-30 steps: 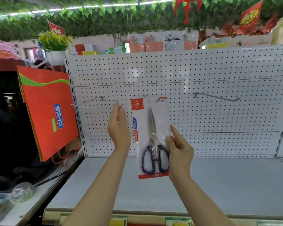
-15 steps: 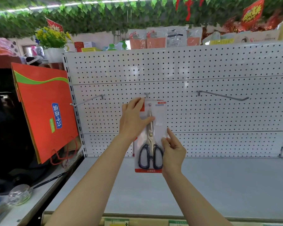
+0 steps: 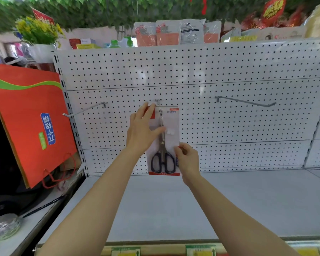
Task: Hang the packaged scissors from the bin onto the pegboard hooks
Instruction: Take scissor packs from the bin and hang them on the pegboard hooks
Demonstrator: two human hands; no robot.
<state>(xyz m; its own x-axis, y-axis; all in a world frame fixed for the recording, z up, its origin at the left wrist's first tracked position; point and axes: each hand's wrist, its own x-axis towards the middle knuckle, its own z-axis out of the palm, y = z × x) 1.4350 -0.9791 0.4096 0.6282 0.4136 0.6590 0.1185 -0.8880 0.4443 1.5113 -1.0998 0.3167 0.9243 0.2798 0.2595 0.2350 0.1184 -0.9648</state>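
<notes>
The packaged scissors (image 3: 169,124), a white card with red trim and black-handled scissors, hangs upright against the white pegboard (image 3: 229,71) at the middle hook (image 3: 158,101). The hook's tip shows at the card's hang hole. My left hand (image 3: 141,132) lies on the package's upper left with straight fingers, the thumb across its front. My right hand (image 3: 187,157) pinches the package's lower right edge. No bin is in view.
A bare hook (image 3: 85,109) sticks out to the left and another bare hook (image 3: 246,102) to the right. Below runs a grey shelf (image 3: 248,200). An orange paper bag (image 3: 26,117) hangs at the left. Packaged goods stand on top of the pegboard.
The package moved up and toward the pegboard onto the middle hook. My left hand came from beside the package onto its upper left; my right hand stayed at the lower right edge.
</notes>
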